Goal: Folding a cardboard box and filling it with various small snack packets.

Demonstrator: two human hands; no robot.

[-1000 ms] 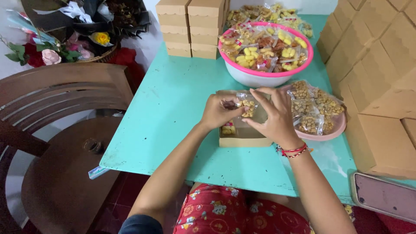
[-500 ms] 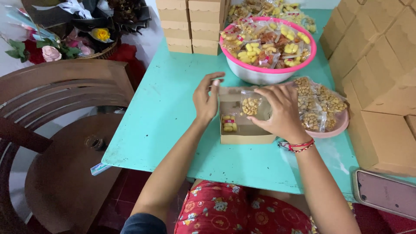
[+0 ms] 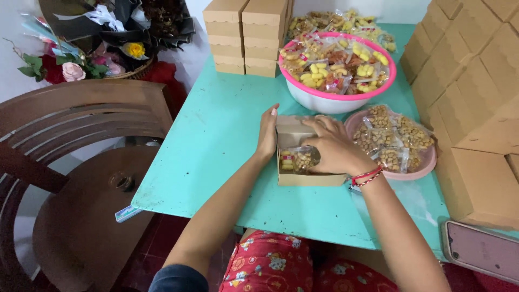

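An open brown cardboard box (image 3: 303,178) lies on the turquoise table (image 3: 216,135). My right hand (image 3: 335,146) reaches into it and presses a clear packet of tan nuts (image 3: 304,159) down beside a small packet of yellow snacks (image 3: 286,160) inside the box. My left hand (image 3: 267,132) rests flat against the box's left wall, fingers straight. A red bracelet circles my right wrist.
A white bowl with a pink rim (image 3: 335,100) full of snack packets stands behind the box. A pink plate (image 3: 427,162) of nut packets sits to the right. Closed brown boxes (image 3: 248,35) are stacked at the back; more boxes (image 3: 476,97) fill the right. A phone (image 3: 481,249) lies near right. A wooden chair (image 3: 81,162) stands left.
My right hand has lowered the nut packet into the box next to the yellow packet. My left hand let go of the packet and moved to the box's left side.
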